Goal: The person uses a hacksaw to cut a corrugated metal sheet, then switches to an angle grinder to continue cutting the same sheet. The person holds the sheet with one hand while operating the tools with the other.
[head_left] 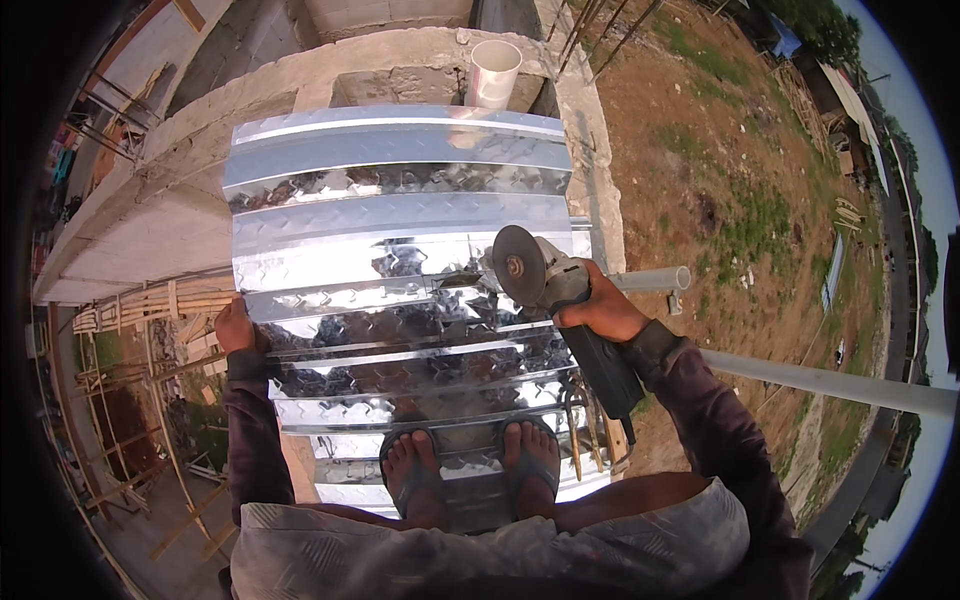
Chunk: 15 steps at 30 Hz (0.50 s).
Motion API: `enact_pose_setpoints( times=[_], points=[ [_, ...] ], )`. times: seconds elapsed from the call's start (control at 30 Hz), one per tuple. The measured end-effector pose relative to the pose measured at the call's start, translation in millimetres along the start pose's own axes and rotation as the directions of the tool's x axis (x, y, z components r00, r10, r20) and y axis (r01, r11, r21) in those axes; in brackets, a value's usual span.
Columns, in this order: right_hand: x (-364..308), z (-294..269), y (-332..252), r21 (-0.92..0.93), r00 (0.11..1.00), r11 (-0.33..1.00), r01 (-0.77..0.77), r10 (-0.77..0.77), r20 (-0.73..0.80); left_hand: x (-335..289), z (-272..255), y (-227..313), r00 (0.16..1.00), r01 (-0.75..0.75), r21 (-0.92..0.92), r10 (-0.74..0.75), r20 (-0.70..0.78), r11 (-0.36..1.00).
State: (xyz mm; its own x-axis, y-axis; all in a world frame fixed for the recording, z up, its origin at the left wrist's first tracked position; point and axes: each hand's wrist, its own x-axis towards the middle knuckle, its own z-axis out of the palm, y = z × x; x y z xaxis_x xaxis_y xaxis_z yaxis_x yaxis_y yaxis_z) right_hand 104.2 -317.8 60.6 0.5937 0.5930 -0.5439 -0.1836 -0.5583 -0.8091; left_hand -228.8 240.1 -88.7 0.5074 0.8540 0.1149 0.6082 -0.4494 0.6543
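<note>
In my right hand point(606, 308) is an angle grinder point(604, 372), its fingers wrapped round the body behind the head. The grinder's dark round disc point(518, 262) is held over the right part of a shiny corrugated metal sheet point(400, 225). Whether the disc turns I cannot tell. Just left of the disc, a small dark slot point(460, 281) shows in the sheet. My left hand point(234, 326) is closed on the sheet's left edge; its fingertips are partly hidden. Both my feet, in sandals point(410, 470), stand on the near ribs of the metal.
A white pipe point(494, 72) stands upright beyond the sheet. Grey pipes point(652, 279) stick out to the right, over a drop to grassy earth. Long-handled hand tools point(574, 430) lie by my right foot. Concrete beams point(200, 115) and bamboo scaffolding point(150, 310) are on the left.
</note>
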Motion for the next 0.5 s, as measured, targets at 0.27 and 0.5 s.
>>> enact_pose_setpoints(
  times=[0.27,0.5],
  points=[
    [26.6,-3.6,3.8,-0.029,0.995,0.999,-0.039,0.042,0.095,15.7,41.0,-30.4,0.967,0.232,0.493,-0.253,-0.026,0.838],
    [28.8,-3.4,12.9,0.030,0.993,0.993,-0.111,0.110,0.047,-50.0,22.5,76.6,0.944,-0.047,0.277,0.134,-0.302,0.960]
  ],
)
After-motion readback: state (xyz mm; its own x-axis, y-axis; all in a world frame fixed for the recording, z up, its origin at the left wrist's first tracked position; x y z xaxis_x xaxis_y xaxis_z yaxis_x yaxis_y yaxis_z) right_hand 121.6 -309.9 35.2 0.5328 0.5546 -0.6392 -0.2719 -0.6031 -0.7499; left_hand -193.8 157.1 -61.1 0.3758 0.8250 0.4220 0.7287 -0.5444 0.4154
